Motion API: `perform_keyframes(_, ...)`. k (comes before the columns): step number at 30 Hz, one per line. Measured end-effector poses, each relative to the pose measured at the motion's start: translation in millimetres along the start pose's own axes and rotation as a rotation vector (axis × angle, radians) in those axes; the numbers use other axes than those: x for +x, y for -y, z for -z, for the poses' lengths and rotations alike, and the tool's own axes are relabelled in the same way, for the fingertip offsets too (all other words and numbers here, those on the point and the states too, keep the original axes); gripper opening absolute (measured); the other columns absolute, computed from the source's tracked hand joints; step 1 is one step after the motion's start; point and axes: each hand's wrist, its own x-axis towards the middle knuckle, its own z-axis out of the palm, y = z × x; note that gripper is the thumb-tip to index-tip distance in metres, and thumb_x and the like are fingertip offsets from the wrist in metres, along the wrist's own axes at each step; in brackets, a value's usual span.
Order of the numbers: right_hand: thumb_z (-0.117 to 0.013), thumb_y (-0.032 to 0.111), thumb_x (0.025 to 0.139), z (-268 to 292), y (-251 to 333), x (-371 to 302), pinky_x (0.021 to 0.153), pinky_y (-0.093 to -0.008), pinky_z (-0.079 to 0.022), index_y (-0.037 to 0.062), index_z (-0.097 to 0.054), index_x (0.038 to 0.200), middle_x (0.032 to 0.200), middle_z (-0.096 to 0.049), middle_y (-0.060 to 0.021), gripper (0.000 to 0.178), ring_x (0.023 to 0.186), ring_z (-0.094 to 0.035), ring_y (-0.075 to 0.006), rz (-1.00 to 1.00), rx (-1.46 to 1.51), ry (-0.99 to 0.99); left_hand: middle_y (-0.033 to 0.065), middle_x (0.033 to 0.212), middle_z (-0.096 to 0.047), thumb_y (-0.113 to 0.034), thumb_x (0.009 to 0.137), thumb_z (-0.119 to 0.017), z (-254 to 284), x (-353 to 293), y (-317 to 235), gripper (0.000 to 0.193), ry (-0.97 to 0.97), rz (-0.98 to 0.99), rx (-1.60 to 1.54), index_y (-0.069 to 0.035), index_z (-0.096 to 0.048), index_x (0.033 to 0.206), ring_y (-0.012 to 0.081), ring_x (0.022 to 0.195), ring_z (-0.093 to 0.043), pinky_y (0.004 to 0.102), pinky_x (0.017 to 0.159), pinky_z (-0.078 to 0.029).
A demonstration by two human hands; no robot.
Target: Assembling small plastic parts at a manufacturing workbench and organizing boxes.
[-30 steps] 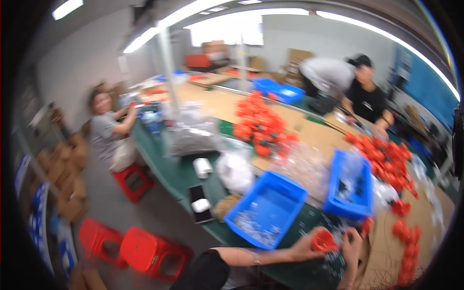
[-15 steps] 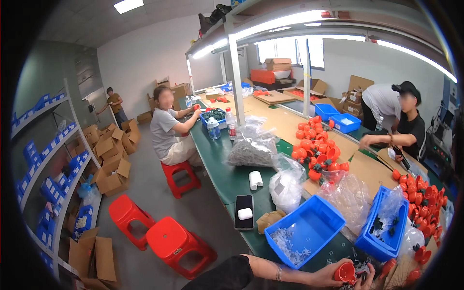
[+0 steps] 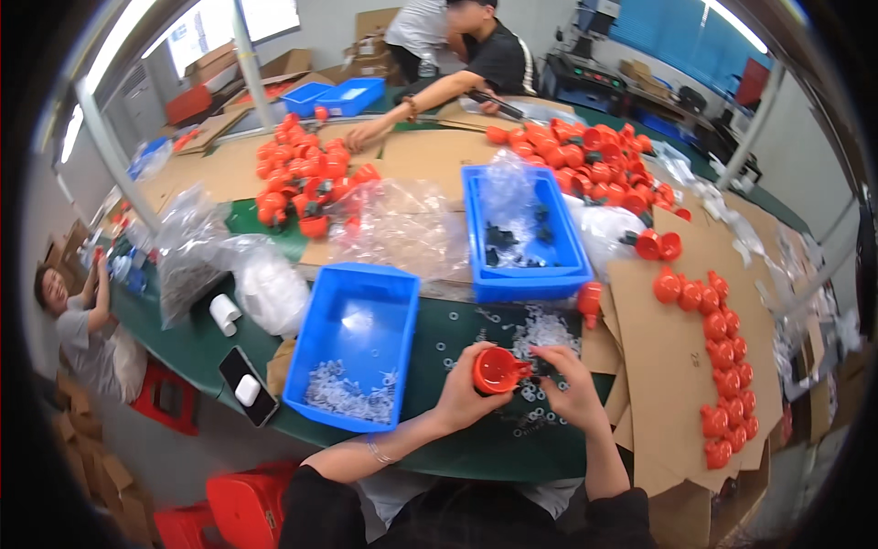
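Observation:
My left hand (image 3: 460, 392) is wrapped round a small red plastic cup (image 3: 497, 370), its round mouth facing up and its side spout pointing right. At that spout my right hand (image 3: 572, 389) pinches a small dark fitting (image 3: 541, 367), partly hidden by the fingers. Both hands are above the green table, near its front edge. Just beyond and beneath them lie a heap of small clear plastic pieces (image 3: 546, 329) and loose clear rings (image 3: 538, 416). Left of my left hand stands a blue bin (image 3: 306, 361) with more clear pieces in its near end.
A second blue bin (image 3: 530, 286) with dark fittings and a plastic bag stands ahead. Red cups are heaped (image 3: 594, 156) beyond it; others line a cardboard sheet (image 3: 663, 366) at right. A phone (image 3: 247, 389) lies at left. A co-worker's arm (image 3: 430, 101) reaches across the far side.
The view has swung right and down, bringing both hands and the cardboard with its row of red cups into sight. The red cup is still in my left hand.

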Motion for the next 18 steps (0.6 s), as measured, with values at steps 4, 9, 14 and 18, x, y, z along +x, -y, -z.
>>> perform_keyframes(4,-0.061,-0.007,0.074,4.9,1.0,-7.7,0.089,-0.0343,-0.044,0.0044,-0.056,0.115,0.110,-0.057,-0.0138,0.042,0.103,-0.056,-0.0293,0.003,0.032,0.017,0.0119,0.108,-0.054,-0.012,0.062,-0.080,-5.2,0.5,-2.0,0.068,0.019,-0.029,0.039,-0.005,-0.042,0.118,0.0261,0.099,-0.058,0.0343,0.083,-0.048)
perform_keyframes(9,-0.062,-0.006,0.074,5.8,-3.0,-6.7,0.089,-0.0353,-0.045,0.0043,-0.056,0.113,0.110,-0.058,-0.0136,0.041,0.104,-0.056,-0.0298,0.019,-0.010,0.026,0.0107,0.106,-0.054,-0.010,0.061,-0.082,-4.9,3.2,-5.9,0.070,0.017,-0.082,0.135,-0.004,-0.041,0.118,0.0238,0.098,-0.058,0.0331,0.084,-0.047)
perform_keyframes(14,-0.063,-0.006,0.074,-1.2,0.8,-4.6,0.089,-0.0352,-0.046,0.0050,-0.057,0.113,0.110,-0.057,-0.0133,0.041,0.104,-0.056,-0.0302,-0.007,-0.051,0.050,0.0125,0.109,-0.053,-0.015,0.062,-0.082,-1.2,5.1,-9.2,0.068,0.039,-0.085,0.136,-0.006,-0.042,0.117,0.0284,0.097,-0.058,0.0349,0.080,-0.049)
perform_keyframes(18,-0.064,-0.006,0.073,-0.6,-2.2,-2.4,0.087,-0.0343,-0.047,0.0048,-0.057,0.113,0.108,-0.058,-0.0132,0.041,0.101,-0.058,-0.0292,-0.016,-0.058,0.054,0.0128,0.109,-0.053,-0.017,0.062,-0.082,-0.3,4.0,-5.1,0.070,0.033,-0.078,0.100,-0.005,-0.042,0.118,0.0285,0.097,-0.058,0.0349,0.080,-0.049)
